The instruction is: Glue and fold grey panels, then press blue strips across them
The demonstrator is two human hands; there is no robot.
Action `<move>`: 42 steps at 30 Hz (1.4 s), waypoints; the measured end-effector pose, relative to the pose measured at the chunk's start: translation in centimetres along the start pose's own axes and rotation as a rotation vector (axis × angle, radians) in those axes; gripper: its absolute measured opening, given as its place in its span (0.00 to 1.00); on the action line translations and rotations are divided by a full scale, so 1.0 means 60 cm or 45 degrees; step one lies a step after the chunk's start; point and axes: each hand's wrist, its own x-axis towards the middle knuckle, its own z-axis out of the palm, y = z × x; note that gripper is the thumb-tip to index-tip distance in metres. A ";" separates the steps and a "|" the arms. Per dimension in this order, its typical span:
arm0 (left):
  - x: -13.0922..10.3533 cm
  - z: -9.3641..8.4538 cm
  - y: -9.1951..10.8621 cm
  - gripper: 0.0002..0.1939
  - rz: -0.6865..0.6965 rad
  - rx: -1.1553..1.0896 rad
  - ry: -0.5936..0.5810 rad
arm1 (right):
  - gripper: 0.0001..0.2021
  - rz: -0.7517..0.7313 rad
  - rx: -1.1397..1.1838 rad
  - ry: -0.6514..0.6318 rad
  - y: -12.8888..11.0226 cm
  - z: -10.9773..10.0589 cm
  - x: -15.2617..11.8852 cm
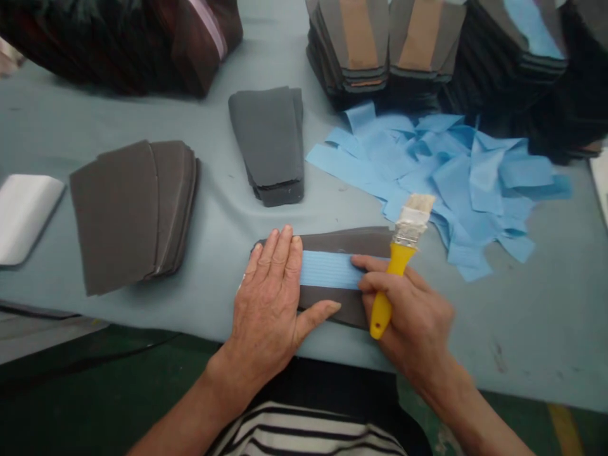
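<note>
A light blue strip point(330, 270) lies lengthwise along the middle of a dark grey-brown panel point(346, 240) near the table's front edge. My left hand point(270, 297) rests flat over the left end of strip and panel, fingers stretched out and thumb spread to the right. In my right hand point(413, 310) is a paintbrush point(399, 269) with a yellow handle, its pale, caked bristles pointing up and away. Fingertips of that hand also touch the right part of the blue strip. Both ends of the strip are hidden under my hands.
Loose blue strips point(456, 171) lie heaped at right. A small grey stack point(270, 139) and a larger brown stack point(128, 215) of panels sit left of them. Bundled stacks point(361, 38) line the back; a dark pile point(142, 38) and a white object point(28, 215) are at left.
</note>
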 end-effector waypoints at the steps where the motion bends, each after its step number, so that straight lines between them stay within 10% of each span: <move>1: 0.001 0.000 0.000 0.49 -0.002 0.000 -0.008 | 0.08 0.014 0.023 -0.012 0.001 -0.001 0.001; 15: 0.022 -0.025 -0.002 0.34 0.029 0.015 0.019 | 0.04 0.336 -0.081 0.189 0.017 -0.065 -0.039; 42: 0.161 -0.046 -0.027 0.24 0.060 -0.192 -0.380 | 0.08 0.137 -0.089 0.376 -0.034 0.028 -0.013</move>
